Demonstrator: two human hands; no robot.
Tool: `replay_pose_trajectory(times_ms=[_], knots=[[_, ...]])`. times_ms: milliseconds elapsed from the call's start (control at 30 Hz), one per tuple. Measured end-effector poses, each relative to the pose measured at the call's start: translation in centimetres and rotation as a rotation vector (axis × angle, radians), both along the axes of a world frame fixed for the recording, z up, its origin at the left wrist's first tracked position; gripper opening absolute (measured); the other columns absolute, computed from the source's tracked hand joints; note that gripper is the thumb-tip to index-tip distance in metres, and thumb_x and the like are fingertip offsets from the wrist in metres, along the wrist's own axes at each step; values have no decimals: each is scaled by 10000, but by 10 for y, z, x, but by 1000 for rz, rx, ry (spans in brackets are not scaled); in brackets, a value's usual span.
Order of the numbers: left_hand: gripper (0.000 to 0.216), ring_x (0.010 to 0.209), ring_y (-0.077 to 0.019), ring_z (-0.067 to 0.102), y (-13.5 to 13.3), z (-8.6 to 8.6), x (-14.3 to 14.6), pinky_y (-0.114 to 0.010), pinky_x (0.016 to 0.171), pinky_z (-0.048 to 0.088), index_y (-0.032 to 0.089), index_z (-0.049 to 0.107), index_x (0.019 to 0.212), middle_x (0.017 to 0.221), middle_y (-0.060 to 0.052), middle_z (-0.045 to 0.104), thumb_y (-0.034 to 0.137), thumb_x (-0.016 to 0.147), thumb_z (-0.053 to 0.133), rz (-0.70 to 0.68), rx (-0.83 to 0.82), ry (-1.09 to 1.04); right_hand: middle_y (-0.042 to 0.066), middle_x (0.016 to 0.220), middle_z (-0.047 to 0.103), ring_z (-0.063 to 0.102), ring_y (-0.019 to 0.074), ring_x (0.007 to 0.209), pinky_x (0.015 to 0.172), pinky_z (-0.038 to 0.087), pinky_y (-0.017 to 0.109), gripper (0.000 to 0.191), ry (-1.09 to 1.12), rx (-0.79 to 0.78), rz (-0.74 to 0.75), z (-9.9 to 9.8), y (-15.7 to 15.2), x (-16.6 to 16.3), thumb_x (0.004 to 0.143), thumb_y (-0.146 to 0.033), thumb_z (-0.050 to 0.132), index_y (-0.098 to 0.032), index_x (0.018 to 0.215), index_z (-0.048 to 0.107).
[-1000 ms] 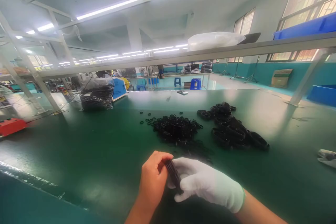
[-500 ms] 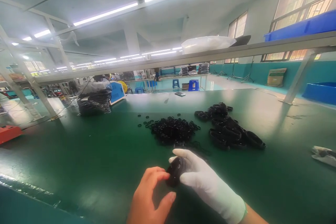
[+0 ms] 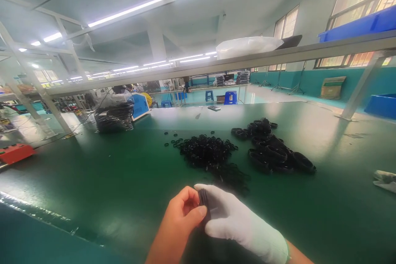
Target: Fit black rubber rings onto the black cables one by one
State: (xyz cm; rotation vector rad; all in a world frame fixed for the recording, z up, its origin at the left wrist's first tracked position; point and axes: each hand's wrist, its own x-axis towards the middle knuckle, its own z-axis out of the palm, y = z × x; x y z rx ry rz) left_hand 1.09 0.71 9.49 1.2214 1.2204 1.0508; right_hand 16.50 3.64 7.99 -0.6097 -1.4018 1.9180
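My bare left hand [image 3: 179, 225] and my white-gloved right hand [image 3: 238, 222] meet low in the middle of the view, just above the green table [image 3: 93, 173]. Both pinch a small black ribbed part [image 3: 204, 200] between thumbs and fingers. Just beyond the hands lies a heap of small thin black rings [image 3: 208, 152]. To its right lies a pile of larger black rings [image 3: 272, 148].
A plastic bag of black parts [image 3: 114, 113] stands at the table's far left, with a blue box [image 3: 140, 105] behind it. A metal shelf rail [image 3: 278, 55] crosses overhead. Something white [image 3: 385, 179] lies at the right edge, a red object [image 3: 15, 152] at the left.
The black part was turned between my hands: held edge-on a second ago, rotated lower half a second ago, now edge-on again with my left thumb and fingers pinching it.
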Motion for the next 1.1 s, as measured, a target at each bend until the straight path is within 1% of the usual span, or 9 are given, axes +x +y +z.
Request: replay_pose_trajectory(times_ms=[100, 233, 333, 433, 533, 767, 933, 1033, 1100], knots=[[46, 661, -123, 470, -1, -5, 0, -240, 631, 387, 163, 538, 751, 705, 15, 544, 202, 741, 561, -10, -31, -62, 23, 933, 586, 567, 208, 922, 821, 438, 369, 535, -15, -14, -14, -1, -1, -4, 608, -88, 684, -184, 1105, 510], [74, 706, -130, 508, -3, -9, 0, -238, 663, 407, 149, 597, 809, 751, -9, 586, 176, 751, 560, -18, -59, -79, 19, 980, 567, 551, 212, 978, 836, 432, 358, 652, 19, -93, -32, -5, 0, -8, 568, -72, 699, -198, 1165, 468], [45, 707, -126, 512, -3, -12, 0, -229, 668, 407, 156, 590, 779, 724, 3, 570, 181, 748, 570, 2, -65, -111, 17, 942, 580, 558, 205, 934, 810, 435, 346, 510, 2, -70, -40, -5, 0, -8, 564, -86, 712, -174, 1032, 531], [87, 679, -125, 508, -2, -14, -1, -230, 640, 407, 153, 578, 755, 712, 2, 569, 213, 715, 626, -6, -72, -125, 3, 862, 583, 553, 164, 835, 733, 442, 302, 353, -11, -87, -12, -3, 0, -7, 586, -102, 702, -156, 903, 554], [134, 618, -102, 474, -1, -15, -2, -211, 594, 386, 143, 570, 716, 668, 16, 547, 236, 690, 664, -4, -64, -137, -3, 831, 575, 537, 135, 783, 683, 435, 266, 304, -12, -111, 15, -2, -1, -6, 598, -117, 694, -145, 869, 558], [127, 575, -77, 430, -1, -22, -3, -194, 579, 362, 146, 532, 679, 612, 43, 504, 222, 746, 609, -18, -48, -153, 9, 838, 571, 546, 144, 795, 697, 474, 289, 301, -48, -140, 6, 0, -4, -9, 619, -138, 694, -131, 890, 564], [128, 592, -107, 494, 0, -17, -6, -233, 589, 415, 145, 564, 766, 645, 22, 541, 272, 776, 579, -26, -65, 23, 38, 886, 584, 575, 174, 865, 716, 503, 303, 347, 53, -194, 70, -10, -1, -7, 639, -184, 705, -127, 954, 572], [222, 589, -130, 515, -1, -9, -12, -264, 580, 436, 143, 582, 891, 670, 3, 569, 343, 810, 527, 76, -34, 92, 84, 970, 601, 606, 172, 886, 700, 510, 261, 461, 202, -327, 199, -23, 5, -3, 680, -233, 689, -122, 1105, 549], [232, 654, -144, 536, -2, -5, -17, -270, 614, 434, 160, 588, 927, 756, -18, 599, 349, 826, 500, 167, 39, 165, 124, 1053, 594, 621, 191, 923, 713, 517, 260, 500, 276, -403, 282, -32, 8, 0, 706, -260, 671, -115, 1162, 526]])
